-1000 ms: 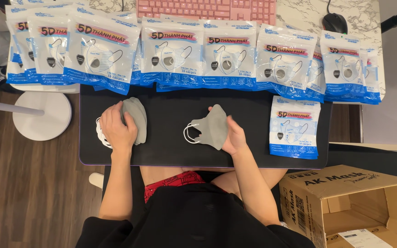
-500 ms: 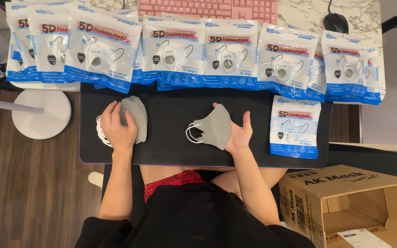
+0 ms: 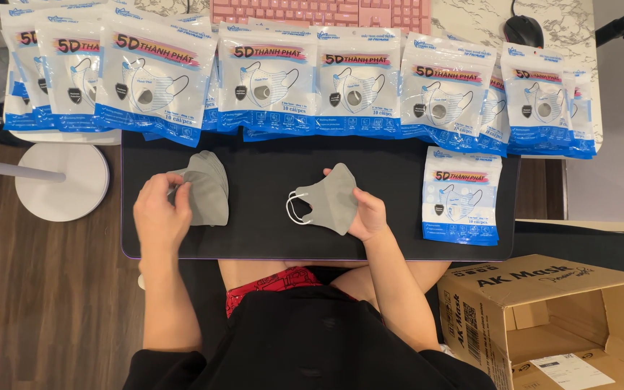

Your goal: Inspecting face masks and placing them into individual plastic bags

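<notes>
Grey folded mask, white loops, in right hand grip; left hand pinches mask stack.

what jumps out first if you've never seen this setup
A row of packaged face masks lines the far edge of the black mat. On it, the left hand fingers a fanned stack of grey masks, and the right hand holds a single grey mask. An open cardboard box sits lower right.
</notes>
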